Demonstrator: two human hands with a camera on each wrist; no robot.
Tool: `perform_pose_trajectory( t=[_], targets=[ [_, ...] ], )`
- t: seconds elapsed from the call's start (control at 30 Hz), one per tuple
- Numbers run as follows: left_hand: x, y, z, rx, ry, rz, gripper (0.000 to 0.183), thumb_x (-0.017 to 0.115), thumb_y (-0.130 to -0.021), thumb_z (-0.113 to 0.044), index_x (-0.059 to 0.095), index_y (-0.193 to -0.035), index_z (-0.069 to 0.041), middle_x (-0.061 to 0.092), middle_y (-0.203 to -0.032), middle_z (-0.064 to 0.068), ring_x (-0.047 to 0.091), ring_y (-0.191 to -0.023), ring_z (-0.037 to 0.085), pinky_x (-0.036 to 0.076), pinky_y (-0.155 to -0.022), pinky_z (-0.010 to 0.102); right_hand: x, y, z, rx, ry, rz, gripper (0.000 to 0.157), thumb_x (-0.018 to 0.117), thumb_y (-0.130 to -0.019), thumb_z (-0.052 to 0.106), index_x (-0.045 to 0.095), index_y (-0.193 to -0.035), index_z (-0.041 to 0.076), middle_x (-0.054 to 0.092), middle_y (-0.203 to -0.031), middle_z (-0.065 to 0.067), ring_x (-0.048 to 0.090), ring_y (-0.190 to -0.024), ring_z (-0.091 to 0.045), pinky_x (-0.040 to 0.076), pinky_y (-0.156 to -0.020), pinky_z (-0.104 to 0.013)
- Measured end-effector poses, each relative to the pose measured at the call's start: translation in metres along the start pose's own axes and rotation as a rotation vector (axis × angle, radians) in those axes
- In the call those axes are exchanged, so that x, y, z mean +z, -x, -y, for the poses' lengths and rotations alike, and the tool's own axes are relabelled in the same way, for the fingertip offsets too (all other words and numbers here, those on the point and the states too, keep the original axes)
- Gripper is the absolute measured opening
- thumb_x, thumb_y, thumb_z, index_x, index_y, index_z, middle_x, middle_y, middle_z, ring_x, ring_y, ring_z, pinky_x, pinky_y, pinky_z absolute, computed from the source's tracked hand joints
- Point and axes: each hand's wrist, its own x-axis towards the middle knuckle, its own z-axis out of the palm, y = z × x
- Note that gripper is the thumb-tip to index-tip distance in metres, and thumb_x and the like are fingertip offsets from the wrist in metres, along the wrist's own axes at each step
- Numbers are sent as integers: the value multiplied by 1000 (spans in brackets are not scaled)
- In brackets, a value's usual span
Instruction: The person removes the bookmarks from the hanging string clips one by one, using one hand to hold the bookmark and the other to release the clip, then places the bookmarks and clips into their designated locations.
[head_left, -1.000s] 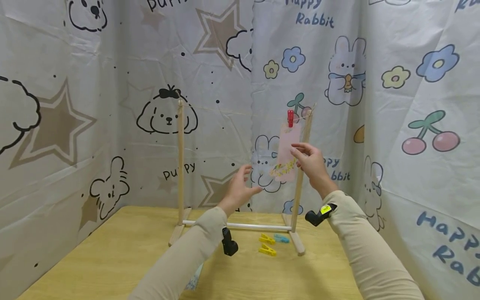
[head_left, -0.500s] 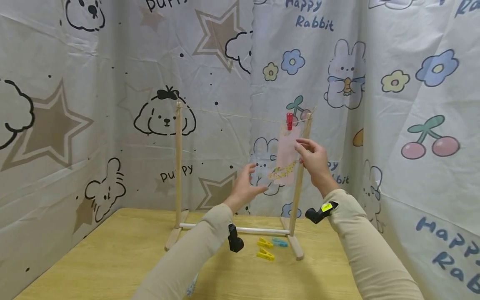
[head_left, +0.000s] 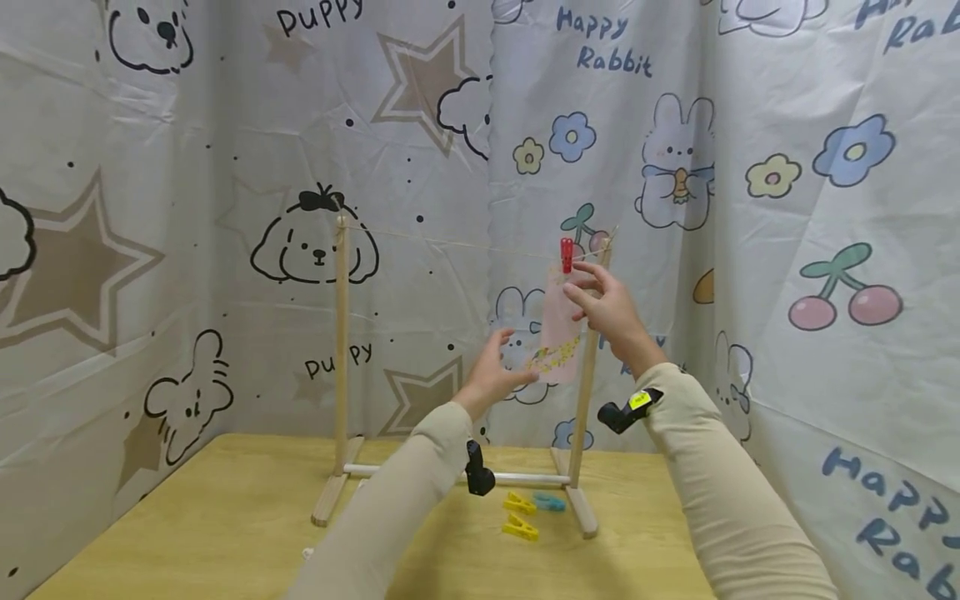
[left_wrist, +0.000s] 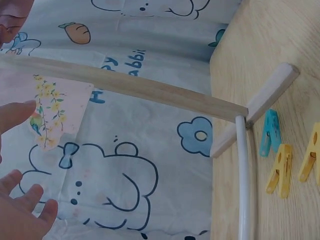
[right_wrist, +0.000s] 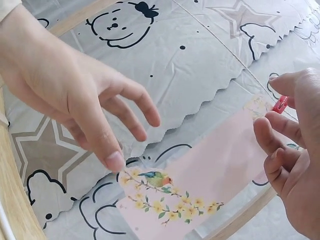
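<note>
A pink card (head_left: 558,329) printed with a bird and yellow flowers hangs from a thin string (head_left: 450,243), clipped at its top by a red clothespin (head_left: 566,255). My right hand (head_left: 613,315) hovers at the card's upper right, just below the clothespin, its fingers loosely bent and seemingly around nothing. In the right wrist view, those fingers lie close to the red clothespin (right_wrist: 281,104); contact is unclear. My left hand (head_left: 491,377) is spread at the card's lower left. Its thumb lies near the printed corner, and I cannot tell whether it touches.
Two wooden posts, left (head_left: 342,350) and right (head_left: 586,400), carry the string; a white rod (head_left: 532,479) joins their feet. Yellow clothespins (head_left: 520,527) and a blue clothespin (head_left: 550,502) lie on the wooden table (head_left: 225,517). A patterned curtain (head_left: 420,333) stands behind.
My right hand has risen along the card toward the red clothespin, and its fingers have come off the card's edge. My left hand has moved closer to the card's lower left. The view has tilted slightly up.
</note>
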Motion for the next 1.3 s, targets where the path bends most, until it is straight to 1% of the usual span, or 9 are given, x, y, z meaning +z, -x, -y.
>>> perform_pose_trajectory(
  t=[0.27,0.4,0.43,0.53,0.67,0.83,0.97,1.17,1.3],
  targets=[
    [9,-7,5,-44,92,15,88,85,-88,-12,34,-160,-16,33,-163,13,34,-146,39,41,-108,58,2,-9,1,-35,-14,-65,55,60,-107,32,42,-156,15,54,-136,-16,62,-77,-16,47,-66,-26],
    [17,-9,10,-60,118,6,84,82,-90,-12,35,-159,-15,34,-161,15,34,-145,40,41,-109,57,2,-12,3,-62,15,-94,55,60,-107,30,43,-156,13,54,-134,-17,65,-78,-22,49,-69,-25],
    [18,-9,11,-68,129,-7,82,82,-90,-12,36,-158,-14,35,-160,16,35,-145,41,41,-109,57,3,-13,5,-72,27,-92,55,60,-107,30,43,-156,13,55,-134,-17,66,-79,-26,50,-72,-26],
    [18,-8,15,-87,160,-47,75,80,-91,-12,40,-155,-12,38,-157,18,37,-142,43,42,-107,58,8,-17,10,-104,58,-78,54,61,-106,29,45,-155,12,55,-134,-18,67,-83,-37,55,-84,-39],
    [18,-8,19,-121,205,-69,72,81,-91,-15,43,-152,-11,42,-152,17,42,-138,42,43,-105,57,14,-27,17,-122,64,-97,51,61,-106,25,46,-154,14,56,-134,-16,68,-84,-42,54,-91,-51],
    [24,-10,25,-149,238,-40,66,82,-91,-18,50,-148,-11,48,-148,16,46,-135,38,44,-106,55,8,-33,21,-98,71,-129,54,57,-108,28,40,-158,16,52,-144,-13,70,-85,-24,55,-79,-36],
    [29,-13,25,-144,255,-29,60,81,-91,-17,54,-144,-10,50,-147,16,47,-134,37,44,-105,54,0,-37,24,-93,46,-141,53,54,-109,28,39,-158,14,51,-147,-14,68,-80,-11,49,-64,-24],
    [37,-17,26,-159,284,-37,54,78,-92,-16,56,-141,-9,54,-141,15,54,-126,34,46,-103,53,0,-41,26,-95,98,-141,53,52,-110,27,37,-159,12,51,-148,-15,70,-82,-18,51,-65,-24],
    [45,-18,26,-164,349,-24,49,74,-96,-13,57,-141,-7,63,-126,13,62,-112,29,51,-99,52,1,-45,25,-64,123,-120,54,49,-111,29,34,-160,12,49,-151,-13,71,-86,-21,52,-68,-24]
  ],
)
